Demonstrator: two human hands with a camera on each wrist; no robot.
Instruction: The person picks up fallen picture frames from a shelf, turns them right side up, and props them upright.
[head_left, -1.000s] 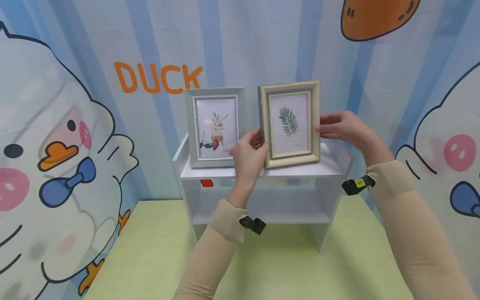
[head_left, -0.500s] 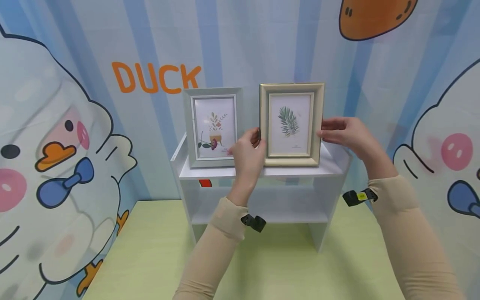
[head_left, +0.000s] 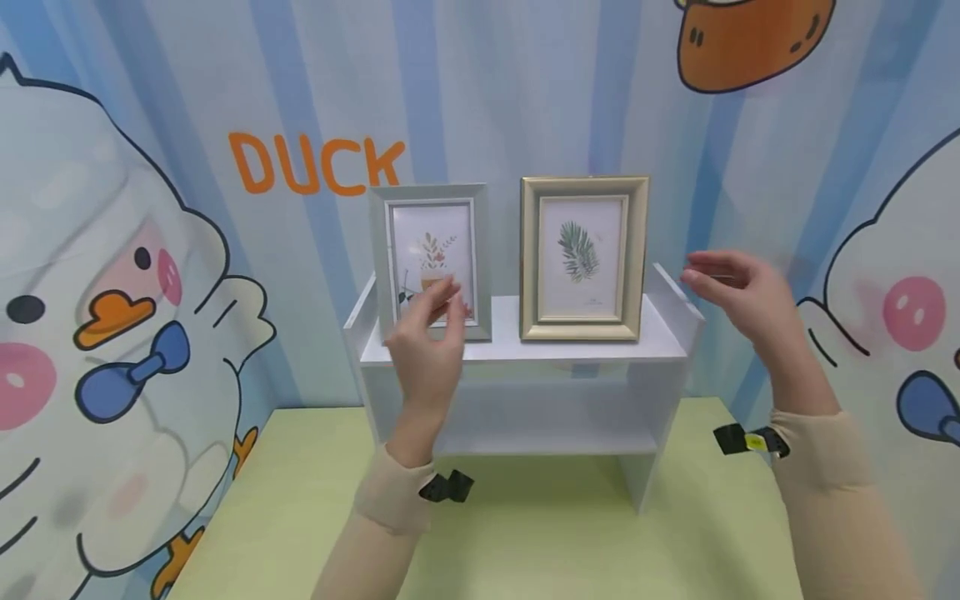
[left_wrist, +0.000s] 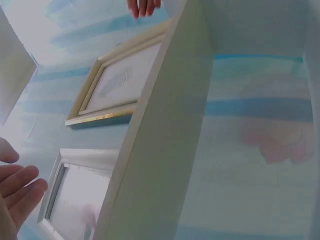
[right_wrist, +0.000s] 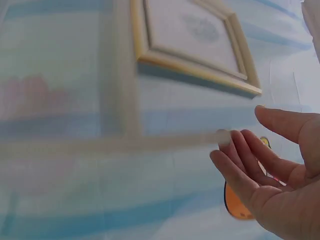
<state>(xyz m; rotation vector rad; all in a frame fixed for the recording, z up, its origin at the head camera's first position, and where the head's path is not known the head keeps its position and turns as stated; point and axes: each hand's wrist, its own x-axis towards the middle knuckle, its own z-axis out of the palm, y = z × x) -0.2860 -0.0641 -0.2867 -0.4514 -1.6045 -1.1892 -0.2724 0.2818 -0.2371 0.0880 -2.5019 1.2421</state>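
Note:
On the top shelf of a small white rack stand two upright picture frames. The gold picture frame (head_left: pixel 530 258), with a green leaf print, is on the right, and no hand touches it. To its left is the silver-grey picture frame (head_left: pixel 482 250) with a potted plant print. My left hand (head_left: pixel 426 354) hovers before the silver-grey frame and covers its lower part; its fingers are loosely bent and hold nothing. Out to the right of the rack, my right hand (head_left: pixel 750 300) hangs in the air, fingers relaxed, apart from the gold frame (right_wrist: pixel 190 75).
The white rack (head_left: pixel 555 417) has raised side panels and a lower shelf. It stands on a light green table (head_left: pixel 540 542). A blue striped curtain (head_left: pixel 517 83) with duck drawings hangs behind.
Both hands have let go of the gold frame. My left hand has moved left and down, my right hand to the right. The gold frame has turned to face forward and stands on the shelf.

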